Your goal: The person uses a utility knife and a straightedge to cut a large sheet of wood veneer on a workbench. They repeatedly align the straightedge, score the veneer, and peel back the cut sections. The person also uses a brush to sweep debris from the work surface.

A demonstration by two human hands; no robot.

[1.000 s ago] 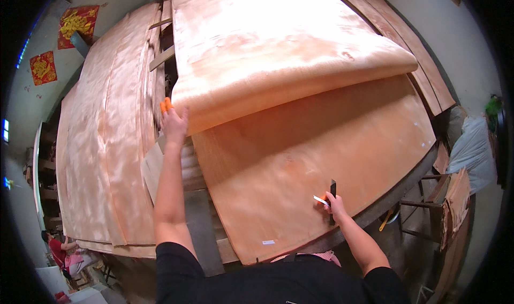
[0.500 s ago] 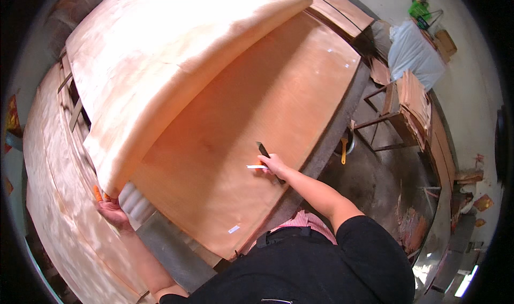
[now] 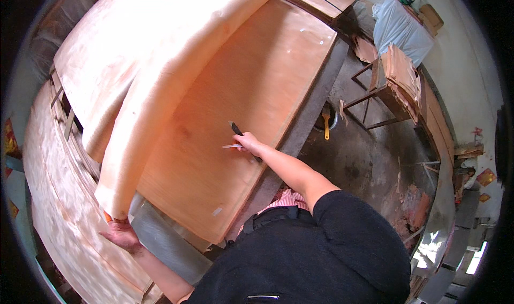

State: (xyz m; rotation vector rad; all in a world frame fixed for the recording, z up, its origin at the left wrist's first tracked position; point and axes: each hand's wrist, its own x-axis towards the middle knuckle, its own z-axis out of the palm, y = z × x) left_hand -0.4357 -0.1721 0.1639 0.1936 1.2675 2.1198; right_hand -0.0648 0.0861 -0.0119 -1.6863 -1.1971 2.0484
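Note:
A large pale veneer sheet (image 3: pixel 155 106) is folded back over itself in a long curl above a flat orange-brown wood panel (image 3: pixel 214 170). At its near left corner my left hand (image 3: pixel 123 235) grips the sheet's edge, palm up, with orange covers on the fingers, which are partly hidden by the sheet. Over the middle of the panel my right hand (image 3: pixel 247 142) is closed round a slim black tool (image 3: pixel 234 127), its kind unclear. A thin white strip-like piece (image 3: pixel 230 146) also sticks out from that hand.
More veneer sheets (image 3: pixel 69 207) lie stacked at the left. A grey ledge (image 3: pixel 305 108) runs along the panel's right side. On the floor stand a bucket with a yellow-handled brush (image 3: pixel 326 127) and a metal-framed stand (image 3: pixel 369 98) with wood pieces. Behind is a pale plastic-covered bundle (image 3: pixel 401 31).
My left hand has drawn the sheet's corner nearer to me, and a deep crease now shows in the sheet. My right hand, still holding the tool, appears farther up and left as the view shifted.

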